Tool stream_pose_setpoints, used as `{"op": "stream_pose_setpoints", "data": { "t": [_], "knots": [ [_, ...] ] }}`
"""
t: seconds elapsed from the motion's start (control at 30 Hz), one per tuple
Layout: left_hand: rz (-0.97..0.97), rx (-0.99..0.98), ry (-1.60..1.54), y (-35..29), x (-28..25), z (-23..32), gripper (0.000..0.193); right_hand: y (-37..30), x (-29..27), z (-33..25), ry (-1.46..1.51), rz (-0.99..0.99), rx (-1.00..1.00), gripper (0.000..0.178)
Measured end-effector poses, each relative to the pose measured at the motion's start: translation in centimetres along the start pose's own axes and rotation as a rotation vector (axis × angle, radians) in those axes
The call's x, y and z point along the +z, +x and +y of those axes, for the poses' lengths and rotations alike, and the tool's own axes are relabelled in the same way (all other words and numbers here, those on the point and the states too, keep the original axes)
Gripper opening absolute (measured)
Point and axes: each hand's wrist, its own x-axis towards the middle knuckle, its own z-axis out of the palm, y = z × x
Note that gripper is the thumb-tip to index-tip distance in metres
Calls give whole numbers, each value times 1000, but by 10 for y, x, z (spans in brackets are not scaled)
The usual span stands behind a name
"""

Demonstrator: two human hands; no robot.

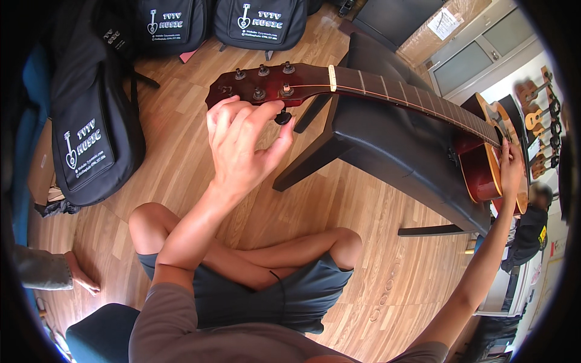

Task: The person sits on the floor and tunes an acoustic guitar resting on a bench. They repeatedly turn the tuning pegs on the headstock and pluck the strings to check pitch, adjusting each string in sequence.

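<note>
A dark red acoustic guitar point(478, 172) lies across a black padded chair point(387, 130), its headstock point(307, 77) pointing left. Several tuning posts stand on the headstock, and a single string is visible running from one of them over the pale nut point(331, 78) and along the fretboard point(405, 94). My left hand point(242, 136) is at the near edge of the headstock, thumb and forefinger closed around a black tuning peg point(282, 117). Over by the sound hole, my right hand point(512, 166) has its fingers drawn together against the guitar; what lies between the fingertips is hidden.
Black guitar bags point(100, 130) lean at the left and stand along the back. Another person's bare foot point(82, 275) rests on the wooden floor at the left. Small instruments point(535, 121) hang on the right wall. My crossed legs point(254, 266) are below the guitar.
</note>
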Motion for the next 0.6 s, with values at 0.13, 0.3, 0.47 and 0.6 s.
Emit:
{"op": "stream_pose_setpoints", "data": {
  "t": [0.13,0.3,0.47,0.6],
  "knots": [
    [-8,-25,-5,2,0,6,38,-4,3,-3,62,78,-98,46],
    [-111,1,25,6,-8,5,35,-4,1,-10,71,21,7,48],
    [-324,43,54,25,-28,8,31,-3,-2,5,55,27,-40,43],
    [-389,81,71,27,-36,2,36,-3,2,-7,67,45,-68,42]
  ]
}}
